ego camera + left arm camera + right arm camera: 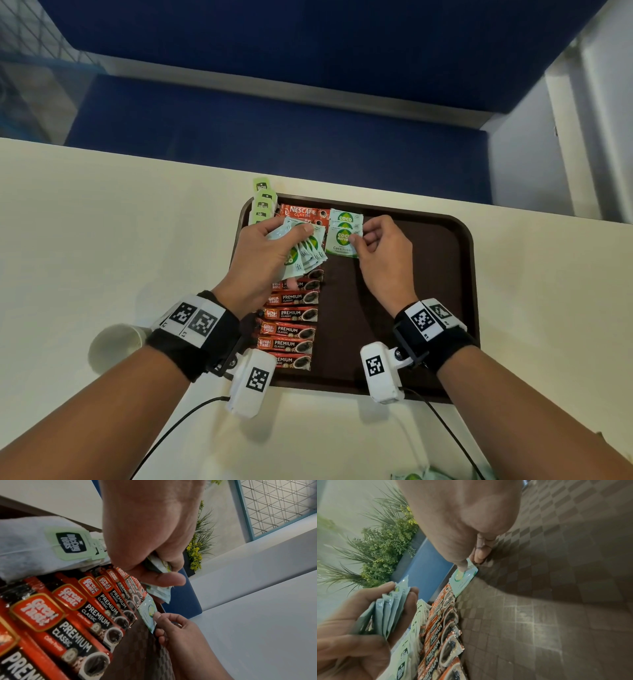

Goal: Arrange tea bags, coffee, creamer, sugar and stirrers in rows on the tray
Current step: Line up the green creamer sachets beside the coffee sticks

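Brown tray (428, 291) is sitting on a cream table (120, 222). Left hand (263, 260) is hovering over the tray's left part, fingers and thumb curling round a fanned stack of sugar packets (306, 253); the right wrist view is showing that stack (388, 609) clamped between thumb and fingertips. Right hand (380, 253) is pinching the nearest sugar sachet (342, 241) by its right edge, thumb on top, other fingers curling under; the sachet is lying on the tray as the front one of a short overlapping sugar row (345, 222) in the middle column, far end. The left wrist view is showing the same pinch (149, 613).

Coffee sticks (291, 329) are lying in a column just left of the sugar, running from the near edge to the far edge, a Nescafe pack (303, 211) at the top. Tea bags (263, 202) are forming the leftmost column, their green tags overlapping at the tray's far-left corner. The tray's right part is showing bare checkered surface. A paper cup (116, 346) is standing on the table left of the left wrist. More sachets (421, 474) are lying at the near table edge.
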### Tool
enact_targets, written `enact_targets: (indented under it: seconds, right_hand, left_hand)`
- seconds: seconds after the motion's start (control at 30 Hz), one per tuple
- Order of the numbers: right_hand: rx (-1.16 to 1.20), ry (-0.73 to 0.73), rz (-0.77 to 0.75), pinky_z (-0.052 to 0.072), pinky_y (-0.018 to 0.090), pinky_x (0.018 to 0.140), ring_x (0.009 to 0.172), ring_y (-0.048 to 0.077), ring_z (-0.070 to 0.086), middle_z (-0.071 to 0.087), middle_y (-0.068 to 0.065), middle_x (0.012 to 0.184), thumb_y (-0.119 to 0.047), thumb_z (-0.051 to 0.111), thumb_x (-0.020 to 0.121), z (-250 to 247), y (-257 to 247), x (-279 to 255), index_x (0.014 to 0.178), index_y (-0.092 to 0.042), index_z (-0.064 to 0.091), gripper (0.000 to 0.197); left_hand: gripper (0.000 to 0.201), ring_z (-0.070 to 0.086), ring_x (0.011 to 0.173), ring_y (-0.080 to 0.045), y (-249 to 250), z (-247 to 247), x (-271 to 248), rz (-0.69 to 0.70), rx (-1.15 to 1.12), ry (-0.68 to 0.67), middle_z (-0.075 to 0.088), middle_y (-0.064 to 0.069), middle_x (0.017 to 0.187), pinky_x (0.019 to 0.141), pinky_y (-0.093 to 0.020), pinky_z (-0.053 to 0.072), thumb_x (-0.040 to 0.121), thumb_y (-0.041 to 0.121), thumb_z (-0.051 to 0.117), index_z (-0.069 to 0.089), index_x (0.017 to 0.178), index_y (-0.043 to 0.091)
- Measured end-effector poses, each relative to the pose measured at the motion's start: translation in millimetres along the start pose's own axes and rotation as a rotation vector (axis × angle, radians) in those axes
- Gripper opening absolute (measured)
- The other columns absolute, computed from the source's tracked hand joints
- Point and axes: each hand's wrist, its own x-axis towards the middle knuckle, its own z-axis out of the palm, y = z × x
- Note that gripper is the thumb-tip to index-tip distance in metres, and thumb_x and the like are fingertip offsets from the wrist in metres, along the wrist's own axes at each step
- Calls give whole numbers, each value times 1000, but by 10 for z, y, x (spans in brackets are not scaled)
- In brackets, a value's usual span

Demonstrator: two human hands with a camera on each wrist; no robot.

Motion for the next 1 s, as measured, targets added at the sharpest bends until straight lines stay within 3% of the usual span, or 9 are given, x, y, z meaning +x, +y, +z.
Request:
enact_targets:
  seconds: [0.1,0.17,0.27,0.33,0.47,0.57,0.77,0.9,1.0]
  right_hand:
    - [24,46,-22,58,22,75,84,9,64,62,-1,109,-27,78,98,-70,-105,-69,107,-22,62,19]
    - [174,13,-36,56,19,77,90,9,66,66,-3,109,-32,78,98,-150,-233,-154,109,-21,65,21]
    - [407,-272,56,60,25,79,94,15,72,74,-1,104,-38,80,94,-263,-447,-288,110,-19,69,27]
    - [456,-391,118,61,28,77,88,19,75,76,6,105,-32,83,92,-299,-503,-335,110,-16,71,27]
    - [592,-416,253,59,30,77,83,17,72,75,20,109,-16,84,92,-357,-464,-293,108,-9,76,19]
    - [620,-476,303,58,30,78,83,15,70,76,16,107,-14,81,94,-385,-416,-270,112,-6,76,20]
    - [418,-420,175,61,24,78,82,10,72,76,8,111,-17,69,104,-408,-383,-324,118,-15,76,16]
    - [647,-323,328,57,26,74,83,13,69,74,17,119,-12,62,107,-390,-296,-337,119,-8,73,17]
    - [737,-305,379,54,27,73,80,14,67,75,9,99,-9,60,107,-408,-289,-363,113,-6,70,11]
  left_hand:
    - [33,83,90,-28,9,15,-1,-1,6,6,83,-8,108,43,-29,57,94,29,82,76,123,15]
    - [32,83,87,-26,14,36,-3,2,1,-7,83,-9,107,42,-28,55,95,29,81,76,123,14]
    - [31,81,80,-23,17,76,-5,12,-31,-45,82,-11,106,41,-25,53,98,28,79,76,123,10]
    - [30,81,78,-22,24,106,-13,10,-42,-67,82,-11,108,40,-24,52,99,28,77,76,123,10]
    - [30,81,79,-22,18,140,-31,-1,-41,-77,83,-10,108,39,-24,53,97,26,79,75,124,12]
    - [31,81,78,-22,-7,136,-39,-5,-43,-87,83,-10,107,38,-25,52,97,25,80,74,124,12]
    - [31,82,84,-27,-64,160,-49,43,-2,-51,83,-10,109,39,-27,54,95,22,82,75,122,10]
    - [23,82,81,-28,-38,167,-64,59,-20,0,84,-5,101,38,-28,54,95,18,82,76,116,10]
    - [20,79,73,-25,-38,161,-67,45,18,-18,84,-3,100,37,-27,52,93,17,84,77,111,11]
